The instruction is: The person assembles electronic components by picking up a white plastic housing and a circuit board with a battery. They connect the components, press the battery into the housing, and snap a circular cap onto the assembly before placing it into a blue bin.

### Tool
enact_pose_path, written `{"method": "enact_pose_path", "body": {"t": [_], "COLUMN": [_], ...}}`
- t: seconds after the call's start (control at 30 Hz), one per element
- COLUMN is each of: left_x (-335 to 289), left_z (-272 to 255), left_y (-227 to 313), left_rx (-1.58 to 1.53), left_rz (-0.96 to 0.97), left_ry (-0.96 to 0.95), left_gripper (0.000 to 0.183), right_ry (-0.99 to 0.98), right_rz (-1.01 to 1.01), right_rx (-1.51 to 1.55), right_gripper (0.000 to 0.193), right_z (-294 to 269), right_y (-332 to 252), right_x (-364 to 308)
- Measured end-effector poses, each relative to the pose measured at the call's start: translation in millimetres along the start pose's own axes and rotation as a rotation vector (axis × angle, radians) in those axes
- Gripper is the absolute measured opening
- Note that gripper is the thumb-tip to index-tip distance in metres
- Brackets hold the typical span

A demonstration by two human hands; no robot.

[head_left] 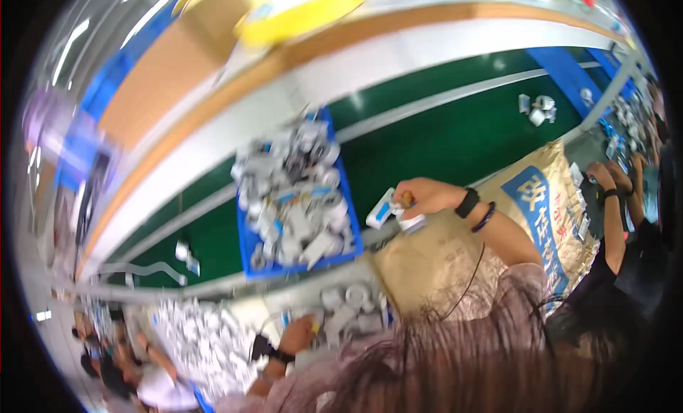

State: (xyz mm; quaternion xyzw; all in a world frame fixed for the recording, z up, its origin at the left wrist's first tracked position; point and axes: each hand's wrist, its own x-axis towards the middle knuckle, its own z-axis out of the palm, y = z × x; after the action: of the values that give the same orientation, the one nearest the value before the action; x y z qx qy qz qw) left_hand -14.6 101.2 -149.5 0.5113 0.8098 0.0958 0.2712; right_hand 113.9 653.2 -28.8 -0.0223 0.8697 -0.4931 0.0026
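Gripping white parts (383, 209) beside the blue bin (284, 271), the right hand (427, 195) leaves their ends jutting out, presumably for easier handling. The left hand (297, 335) is near the lower pile (348, 310); its grip I cannot tell. Bin walls contain the heap (306, 224).

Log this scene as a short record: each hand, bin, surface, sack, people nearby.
Right hand: at a white piece with a blue patch; firmness of hold unclear
Left hand: beside a small yellow item; grip unclear
Bin: blue bin, heaped with mostly white parts
Surface: green surface, pale stripe
Sack: brown sack, right of bin
People nearby: co-workers at both picture sides
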Motion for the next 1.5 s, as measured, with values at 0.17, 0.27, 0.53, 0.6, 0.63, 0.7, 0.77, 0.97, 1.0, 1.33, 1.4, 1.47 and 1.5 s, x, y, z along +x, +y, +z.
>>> {"method": "enact_pose_path", "body": {"t": [0.17,0.27,0.53,0.6,0.63,0.7,0.77,0.97,1.0,1.33,1.4,1.47,1.5], "left_x": [11.2,-11.6,-68.0,-72.6,-74.8,-82.8,-95.8,-187.1,-201.0,-198.9,-192.6,-194.2,-194.2], "left_z": [-66.9,-64.9,-34.2,-37.3,-34.1,-37.6,-45.6,-67.8,-58.5,-128.6,-130.7,-133.3,-131.2], "left_y": [76.6,70.9,7.2,-10.5,-24.1,-42.4,-66.5,-167.5,-187.6,-61.9,-58.6,-63.4,-70.6], "left_rx": [-0.263,-0.339,-0.387,-0.346,-0.237,-0.158,-0.087,-0.125,-0.641,-1.861,-1.826,-1.848,-1.85], "left_rz": [-0.262,-0.279,-0.363,-0.429,-0.441,-0.506,-0.646,-0.55,-0.533,0.205,0.186,0.226,0.23], "left_ry": [-0.021,0.069,0.46,0.515,0.492,0.588,0.634,0.882,0.915,0.451,0.431,0.518,0.526], "left_gripper": [0.036,0.035,0.037,0.043,0.052,0.057,0.066,0.049,0.043,0.037,0.034,0.035,0.035], "right_ry": [0.011,0.106,0.279,0.246,0.281,0.334,0.323,0.379,0.367,0.209,0.135,0.016,-0.099], "right_rz": [0.035,-0.03,0.25,0.246,0.357,0.427,0.432,0.357,0.335,-0.142,-0.34,-0.272,-0.197], "right_rx": [0.015,-0.089,-0.241,-0.263,-0.141,0.094,-0.008,-0.448,-0.437,-0.147,-0.207,-0.247,-0.285], "right_gripper": [0.041,0.04,0.032,0.027,0.024,0.018,0.019,0.023,0.023,0.027,0.038,0.028,0.022], "right_z": [75.5,135.8,251.9,267.8,281.3,307.0,319.3,351.3,351.4,453.1,475.0,485.8,487.5], "right_y": [-102.1,-109.0,-141.0,-153.9,-156.1,-147.3,-169.6,-189.1,-204.1,-238.8,-227.9,-215.7,-209.2], "right_x": [-6.7,-11.4,-66.3,-73.4,-79.1,-94.6,-88.5,-80.0,-67.8,100.4,129.0,134.8,134.6]}}
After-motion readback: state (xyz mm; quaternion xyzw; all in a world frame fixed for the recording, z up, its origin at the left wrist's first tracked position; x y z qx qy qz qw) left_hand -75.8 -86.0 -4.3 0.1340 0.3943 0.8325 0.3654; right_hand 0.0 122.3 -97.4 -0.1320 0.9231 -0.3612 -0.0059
